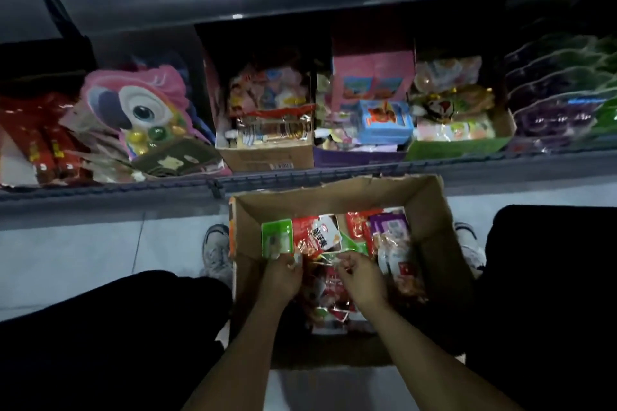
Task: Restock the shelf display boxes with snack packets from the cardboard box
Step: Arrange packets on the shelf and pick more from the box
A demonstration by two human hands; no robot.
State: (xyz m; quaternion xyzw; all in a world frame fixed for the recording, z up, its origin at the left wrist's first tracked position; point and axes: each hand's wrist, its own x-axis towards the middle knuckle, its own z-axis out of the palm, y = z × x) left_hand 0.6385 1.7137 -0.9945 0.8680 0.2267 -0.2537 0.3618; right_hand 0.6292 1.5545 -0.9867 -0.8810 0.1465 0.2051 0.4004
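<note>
Dim shop aisle, pale tiled floor, and a low grey shelf running across the far side. Along the shelf stand display boxes: a brown one with glossy packets, a purple-fronted one, a green-fronted one; toward the shelf's left end lies a pink parrot-shaped card pack.

On the floor against the shelf's front edge sits the cardboard box, flaps torn, walls soft and creased. Inside it is a loose heap of snack packets: flat, crinkly foil and plastic sachets, mostly red, with a green one at the box's left wall and purple and pale ones toward its right wall.

Both hands are down in the box, close together near its middle. The left hand pinches packet edges by the green one; the right hand has fingers curled on thin packet edges, though just which packets is hard to tell.

The step looks like gathering a handful. Slick foil slides, so it would pay to square several same-coloured packets into a stack, grip across the flat faces rather than the sealed edges, and lift clear of the front wall before matching them to a display box.
</note>
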